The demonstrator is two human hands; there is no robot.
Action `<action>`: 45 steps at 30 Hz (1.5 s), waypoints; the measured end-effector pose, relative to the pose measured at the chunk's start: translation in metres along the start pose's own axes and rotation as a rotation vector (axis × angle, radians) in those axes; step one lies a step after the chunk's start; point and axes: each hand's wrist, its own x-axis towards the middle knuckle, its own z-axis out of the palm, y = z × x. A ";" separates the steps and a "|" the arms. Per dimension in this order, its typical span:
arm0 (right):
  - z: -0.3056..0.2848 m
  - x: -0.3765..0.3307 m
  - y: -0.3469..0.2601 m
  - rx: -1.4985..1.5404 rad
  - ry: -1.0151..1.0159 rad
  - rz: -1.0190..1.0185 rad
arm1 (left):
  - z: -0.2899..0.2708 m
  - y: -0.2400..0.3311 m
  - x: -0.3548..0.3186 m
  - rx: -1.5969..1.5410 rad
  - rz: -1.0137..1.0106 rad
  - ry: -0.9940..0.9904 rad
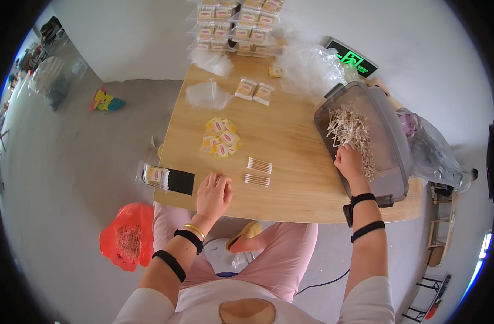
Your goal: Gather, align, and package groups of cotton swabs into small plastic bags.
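My right hand (349, 161) reaches into a grey plastic bin (390, 140), fingers closed at the near side of a loose heap of cotton swabs (348, 127). Exactly how many swabs it grips is hidden. My left hand (213, 195) rests on the table near its front edge, fingers curled in, with nothing visible in them. Between the hands lie two small rows of cotton swabs, an upper row (259, 166) and a lower row (257, 180). Left of my left hand, a clear bag with a packed bundle of swabs (155, 176) sits against a black block (180, 182).
A pile of yellow and white cards (221, 137) lies on the wooden table (290, 129). Behind it are two filled packs (254, 91), empty clear bags (208, 94) and stacked packs (233, 27). A red bag (125, 237) of swabs stands at lower left.
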 end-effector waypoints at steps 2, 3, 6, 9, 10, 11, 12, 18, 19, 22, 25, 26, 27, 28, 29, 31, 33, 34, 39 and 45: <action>-0.019 0.003 -0.049 0.343 0.060 0.014 | -0.002 -0.004 -0.003 0.018 -0.005 0.016; -0.026 0.003 -0.080 0.513 0.089 0.026 | -0.002 -0.004 -0.003 0.025 -0.003 0.024; -0.022 -0.009 -0.158 0.785 0.075 -0.098 | -0.004 -0.001 0.000 0.040 -0.011 0.009; -0.020 -0.022 -0.223 0.802 0.173 -0.210 | -0.002 -0.003 0.000 0.045 -0.008 0.017; -0.018 -0.022 -0.232 0.796 0.196 -0.215 | -0.002 -0.003 0.000 0.031 -0.015 0.013; -0.015 -0.021 -0.240 0.790 0.220 -0.220 | -0.001 -0.004 0.000 0.018 -0.022 0.008; -0.012 -0.021 -0.245 0.782 0.241 -0.227 | 0.000 -0.004 0.000 0.002 -0.031 0.005; -0.007 -0.020 -0.256 0.730 0.281 -0.164 | -0.002 -0.003 -0.001 0.007 -0.024 0.003; -0.008 -0.020 -0.256 0.755 0.269 -0.148 | -0.001 -0.003 -0.001 0.012 -0.018 0.010; -0.009 -0.023 -0.255 0.830 0.241 -0.092 | -0.002 -0.002 -0.001 0.022 -0.006 0.024; -0.008 -0.029 -0.246 0.874 0.222 -0.033 | -0.001 -0.004 -0.001 0.025 0.001 0.029; -0.009 -0.033 -0.243 0.868 0.213 -0.023 | 0.000 -0.005 -0.001 0.027 0.003 0.032; -0.009 -0.037 -0.241 0.865 0.203 -0.011 | 0.000 -0.005 -0.002 0.030 0.006 0.034; -0.009 -0.042 -0.242 0.849 0.214 -0.038 | 0.000 -0.005 -0.002 0.027 0.005 0.031; -0.009 -0.047 -0.244 0.833 0.224 -0.064 | -0.001 -0.005 -0.002 0.025 0.005 0.029; -0.012 -0.054 -0.248 0.778 0.257 -0.108 | -0.002 -0.005 -0.001 0.019 0.004 0.020; -0.015 -0.058 -0.254 0.705 0.299 -0.148 | -0.003 -0.005 -0.001 0.018 -0.001 0.009; -0.017 -0.059 -0.256 0.715 0.286 -0.138 | -0.003 -0.005 -0.001 0.017 -0.002 0.006; -0.021 -0.060 -0.260 0.715 0.257 -0.104 | -0.003 -0.006 -0.001 0.011 0.000 -0.002; -0.018 -0.061 -0.260 0.719 0.251 -0.113 | -0.001 -0.007 -0.002 0.018 -0.001 0.000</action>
